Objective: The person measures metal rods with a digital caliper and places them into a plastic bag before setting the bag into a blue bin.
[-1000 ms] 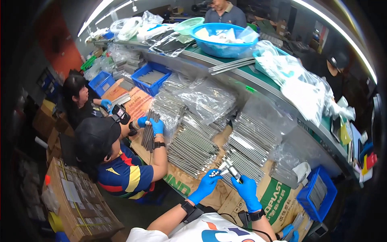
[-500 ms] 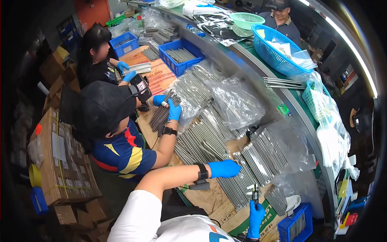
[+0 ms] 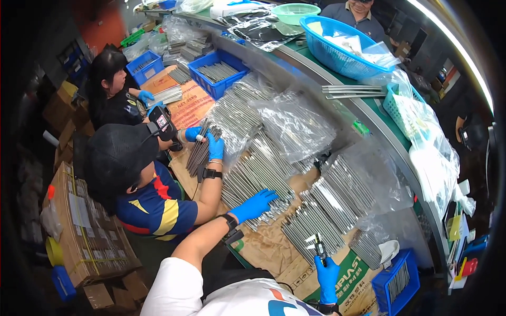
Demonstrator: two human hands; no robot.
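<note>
My left hand [image 3: 254, 204], in a blue glove, reaches out with fingers spread and lies on a pile of long thin metal rods [image 3: 263, 174] spread over brown cardboard. My right hand [image 3: 327, 275], also gloved in blue, is raised near the lower edge and grips a small metal tool [image 3: 319, 246] that points upward. Another heap of rods [image 3: 316, 218] lies between the two hands. Clear plastic bags [image 3: 295, 126] cover more rods further back.
A person in a black cap [image 3: 113, 158] sits close on my left, blue-gloved hands on a rod bundle [image 3: 200, 150]. A second person [image 3: 108, 87] sits beyond, a third [image 3: 353, 13] behind the counter. Blue crates [image 3: 219, 73], a blue basket [image 3: 342, 47] and cardboard boxes [image 3: 84, 226] surround us.
My view has swung left and down. My left hand moved away from the right and out onto the rod pile; my right hand stays low with the tool.
</note>
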